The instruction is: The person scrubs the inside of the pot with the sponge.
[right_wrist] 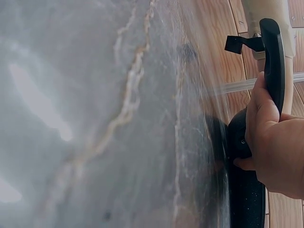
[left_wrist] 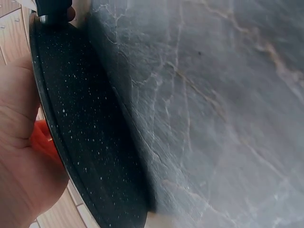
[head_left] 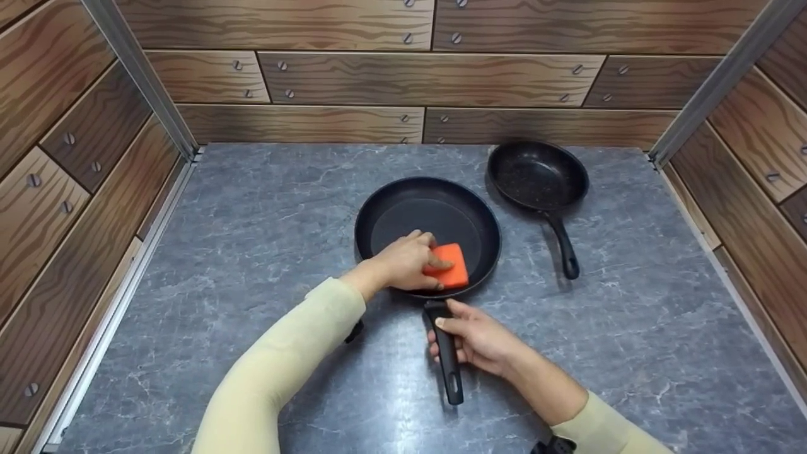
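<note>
A large black frying pan (head_left: 435, 217) sits in the middle of the table, its handle pointing toward me. Inside it, my left hand (head_left: 410, 261) grips an orange sponge (head_left: 455, 268) against the near right part of the pan. The left wrist view shows the pan's speckled outer wall (left_wrist: 90, 123), with a bit of the sponge (left_wrist: 43, 137) beyond its rim beside the left hand (left_wrist: 21, 161). My right hand (head_left: 482, 340) holds the pan's handle (head_left: 449, 362) near its base, thumb on top. In the right wrist view, that hand (right_wrist: 278, 147) wraps the handle (right_wrist: 274, 61).
A smaller black frying pan (head_left: 536, 173) stands at the back right, its handle (head_left: 564, 252) angled toward me. The grey marbled table (head_left: 252, 221) is enclosed by wood-patterned panels (head_left: 429, 79) at the back and both sides, with metal posts (head_left: 135, 69) in the corners.
</note>
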`<state>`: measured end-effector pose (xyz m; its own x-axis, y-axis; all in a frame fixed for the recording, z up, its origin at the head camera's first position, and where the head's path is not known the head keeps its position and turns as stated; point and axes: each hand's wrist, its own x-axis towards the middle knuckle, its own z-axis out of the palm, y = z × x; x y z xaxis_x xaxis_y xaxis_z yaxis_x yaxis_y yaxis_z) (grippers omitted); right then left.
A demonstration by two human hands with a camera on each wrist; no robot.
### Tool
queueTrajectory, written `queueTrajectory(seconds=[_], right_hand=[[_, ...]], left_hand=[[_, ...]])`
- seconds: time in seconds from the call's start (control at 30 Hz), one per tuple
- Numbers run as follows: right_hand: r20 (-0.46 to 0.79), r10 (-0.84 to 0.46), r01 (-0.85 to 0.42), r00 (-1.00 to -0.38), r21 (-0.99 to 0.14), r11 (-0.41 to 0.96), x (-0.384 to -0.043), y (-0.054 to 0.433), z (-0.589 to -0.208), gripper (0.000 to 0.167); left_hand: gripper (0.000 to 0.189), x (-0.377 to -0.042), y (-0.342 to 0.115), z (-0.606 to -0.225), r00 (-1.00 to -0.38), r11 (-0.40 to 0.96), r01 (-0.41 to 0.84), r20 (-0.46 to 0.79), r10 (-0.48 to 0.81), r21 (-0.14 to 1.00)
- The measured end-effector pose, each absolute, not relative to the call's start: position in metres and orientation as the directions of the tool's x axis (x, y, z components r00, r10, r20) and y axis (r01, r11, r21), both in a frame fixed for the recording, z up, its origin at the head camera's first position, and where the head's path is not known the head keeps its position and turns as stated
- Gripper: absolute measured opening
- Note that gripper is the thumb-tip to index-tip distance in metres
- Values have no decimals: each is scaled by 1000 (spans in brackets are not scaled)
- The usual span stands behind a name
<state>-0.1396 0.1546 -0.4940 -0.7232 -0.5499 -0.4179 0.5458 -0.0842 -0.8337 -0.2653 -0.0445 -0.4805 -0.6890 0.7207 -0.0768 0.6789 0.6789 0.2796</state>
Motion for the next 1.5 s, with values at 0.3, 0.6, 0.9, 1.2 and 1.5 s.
queueTrajectory(seconds=[0.3, 0.6, 0.9, 1.2, 1.5], right_hand=[[-414, -552, 540, -724, -838, -81, -139, 155, -494, 79], [-428, -544, 546, -722, -835, -68, -139, 154, -495, 80], [-431, -542, 552, -721, -831, -74, -139, 154, -495, 81], [-430, -540, 552, -724, -830, -78, -139, 155, -494, 81], [-422, -549, 552, -721, -829, -88, -139, 155, -494, 82]], left_hand=[[50, -268, -38, -482, -687, 672, 683, -60, 724, 286], [49, -269, -33, -483, -692, 679, 681, -61, 719, 275], [48, -273, -26, -485, -692, 680, 688, -51, 720, 253], [48, -278, -18, -484, -694, 685, 693, -45, 718, 226], [47, -285, -11, -486, -717, 710, 675, -50, 695, 201]])
